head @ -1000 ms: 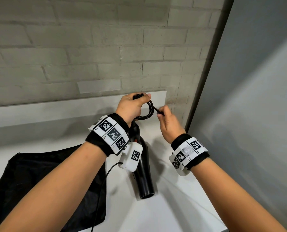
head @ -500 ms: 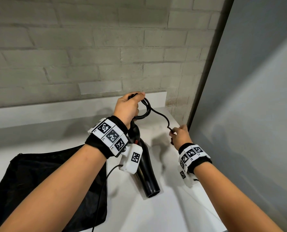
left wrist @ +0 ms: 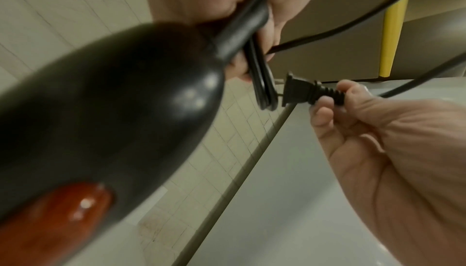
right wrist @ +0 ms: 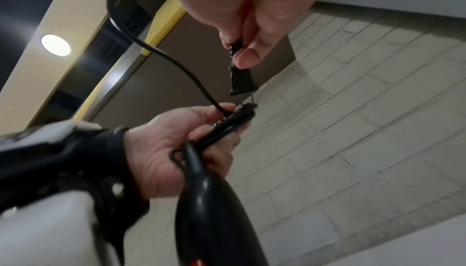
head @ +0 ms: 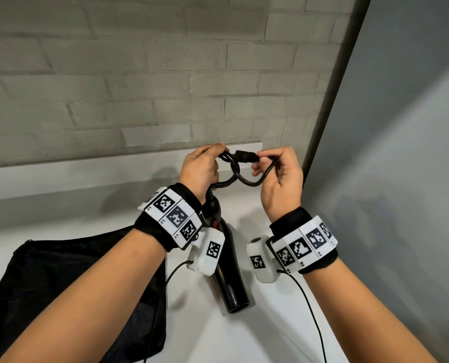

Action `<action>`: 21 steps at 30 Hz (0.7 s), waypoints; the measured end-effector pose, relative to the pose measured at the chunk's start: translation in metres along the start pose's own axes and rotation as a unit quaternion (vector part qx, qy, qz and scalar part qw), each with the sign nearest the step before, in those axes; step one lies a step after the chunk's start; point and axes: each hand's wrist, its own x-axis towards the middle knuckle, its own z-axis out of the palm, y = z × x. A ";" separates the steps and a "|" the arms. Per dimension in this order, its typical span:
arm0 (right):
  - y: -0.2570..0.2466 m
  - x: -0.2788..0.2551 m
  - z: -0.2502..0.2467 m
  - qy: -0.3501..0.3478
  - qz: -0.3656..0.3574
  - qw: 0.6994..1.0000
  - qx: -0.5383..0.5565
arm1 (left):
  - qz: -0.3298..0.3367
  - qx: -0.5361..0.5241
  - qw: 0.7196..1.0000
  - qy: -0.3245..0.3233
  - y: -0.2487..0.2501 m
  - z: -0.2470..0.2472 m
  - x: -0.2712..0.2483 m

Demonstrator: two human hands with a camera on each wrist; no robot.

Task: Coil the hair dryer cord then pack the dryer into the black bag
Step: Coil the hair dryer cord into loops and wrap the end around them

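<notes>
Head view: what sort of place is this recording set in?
Probably a bare indoor corner, perhaps a staged workspace; hard to say more. A smooth white tabletop stands against a grey painted brick wall, beside a plain grey panel. The wrist views show a ceiling with a round lamp.

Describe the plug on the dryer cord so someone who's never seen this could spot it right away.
Start at the black hair dryer hanging nozzle-down over the white counter, and go up to the two hands above it. The left hand grips the coiled cord; the right hand pinches the plug between them. It is the only blocky black piece with ribbed collar and metal prongs, which point at the coil.
</notes>
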 end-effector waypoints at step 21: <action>0.015 -0.013 -0.002 -0.165 -0.101 0.973 -0.125 | 0.018 -0.001 1.000 0.019 0.001 0.006 0.000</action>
